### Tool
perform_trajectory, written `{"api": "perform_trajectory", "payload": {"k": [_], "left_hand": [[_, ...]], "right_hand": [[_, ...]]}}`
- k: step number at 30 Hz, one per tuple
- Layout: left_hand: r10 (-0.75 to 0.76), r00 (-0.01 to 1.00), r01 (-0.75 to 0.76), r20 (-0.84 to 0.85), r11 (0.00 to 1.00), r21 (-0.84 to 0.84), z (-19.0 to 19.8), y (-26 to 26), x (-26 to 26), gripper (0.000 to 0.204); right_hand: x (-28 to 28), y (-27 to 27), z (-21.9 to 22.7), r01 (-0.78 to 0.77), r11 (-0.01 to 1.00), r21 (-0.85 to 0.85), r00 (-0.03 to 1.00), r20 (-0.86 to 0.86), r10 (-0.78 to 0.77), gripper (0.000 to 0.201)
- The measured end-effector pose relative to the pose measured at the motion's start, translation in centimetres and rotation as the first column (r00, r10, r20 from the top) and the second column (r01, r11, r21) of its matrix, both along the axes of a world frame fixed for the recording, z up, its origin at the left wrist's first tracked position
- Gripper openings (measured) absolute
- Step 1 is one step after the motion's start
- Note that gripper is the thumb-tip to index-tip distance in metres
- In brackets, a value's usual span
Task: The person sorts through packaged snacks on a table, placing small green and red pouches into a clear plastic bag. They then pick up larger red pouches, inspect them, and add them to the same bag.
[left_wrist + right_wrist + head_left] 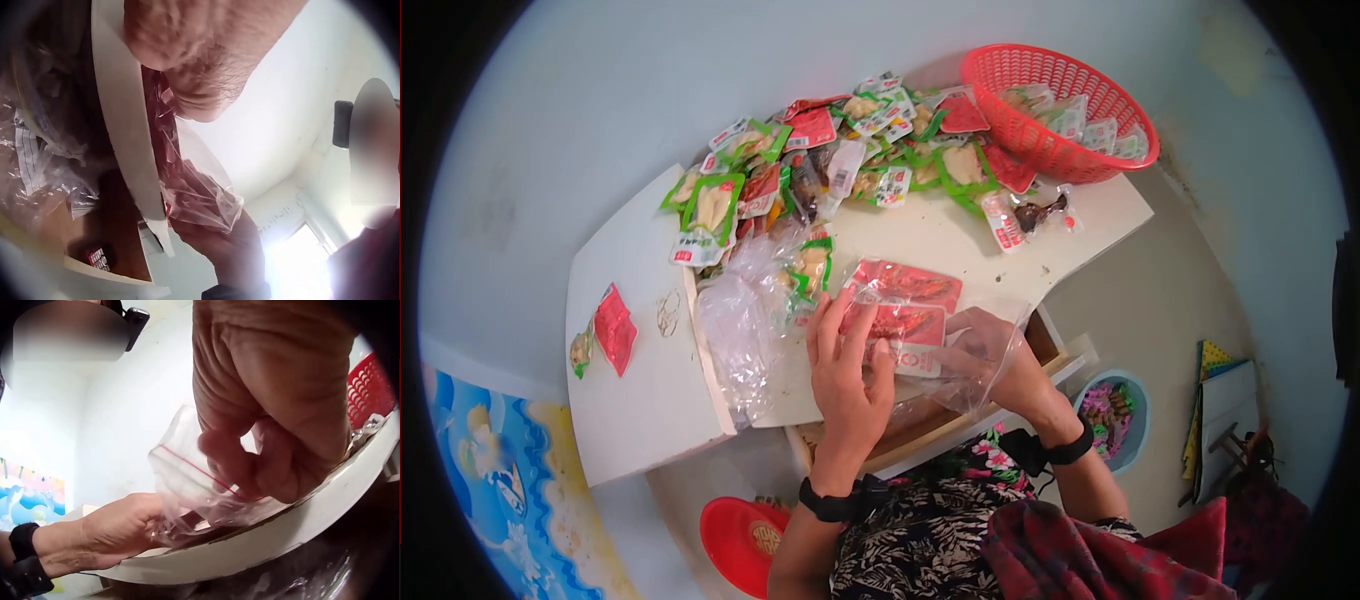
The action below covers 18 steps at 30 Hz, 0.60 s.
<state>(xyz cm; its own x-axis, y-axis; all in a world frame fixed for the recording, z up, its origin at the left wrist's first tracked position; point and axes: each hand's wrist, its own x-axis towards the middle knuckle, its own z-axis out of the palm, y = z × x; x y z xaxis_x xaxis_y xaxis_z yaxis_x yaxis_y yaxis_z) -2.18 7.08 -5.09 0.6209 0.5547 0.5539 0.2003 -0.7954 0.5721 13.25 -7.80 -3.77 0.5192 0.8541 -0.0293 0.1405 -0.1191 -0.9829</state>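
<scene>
Two red snack packets [898, 322] lie overlapping at the table's front edge, with a clear zip bag [1003, 362] around their right side. My left hand [850, 380] rests on the packets' left side, fingers extended and spread. On the right, my right hand [990, 365] shows partly through the plastic. The right wrist view has that hand's thumb and fingers [275, 456] curled together at the bag, pinching it near its red seal line. Behind the bag in this view, the left hand [106, 531] is at its far end.
Many snack packets [810, 130] are piled along the table's back. A red basket [1060, 165] with more packets stands at the back right. Loose clear bags [745, 320] lie left of the hands. Below are an open drawer [925, 430], a red basin [735, 550] and a blue bucket [1138, 425].
</scene>
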Motion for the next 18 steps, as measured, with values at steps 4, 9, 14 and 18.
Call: {"api": "perform_trajectory", "payload": {"k": [4,9,14,18], "left_hand": [[-0.042,0.999,0.042,-0.019,0.999,0.002,0.2,0.2,-0.2,0.039],[-0.054,0.999,0.054,0.005,0.998,-0.022,0.2,0.2,-0.1,0.039],[-0.041,0.999,0.041,0.009,0.998,-0.051,0.1,0.1,-0.1,0.037],[-0.041,0.999,0.043,0.031,0.997,-0.059,0.2,0.1,-0.1,0.039]], "right_hand": [[2.1,-3.0,3.7,-0.067,0.994,-0.082,0.982,-0.179,0.052,0.016],[6.8,-6.1,6.1,-0.179,0.984,-0.014,0.966,-0.192,0.173,0.019],[10.3,-1.2,8.5,0.079,0.997,-0.023,0.996,0.05,-0.077,0.017],[15.2,4.5,7.0,0.149,0.987,0.054,0.908,0.387,-0.158,0.013]]}}
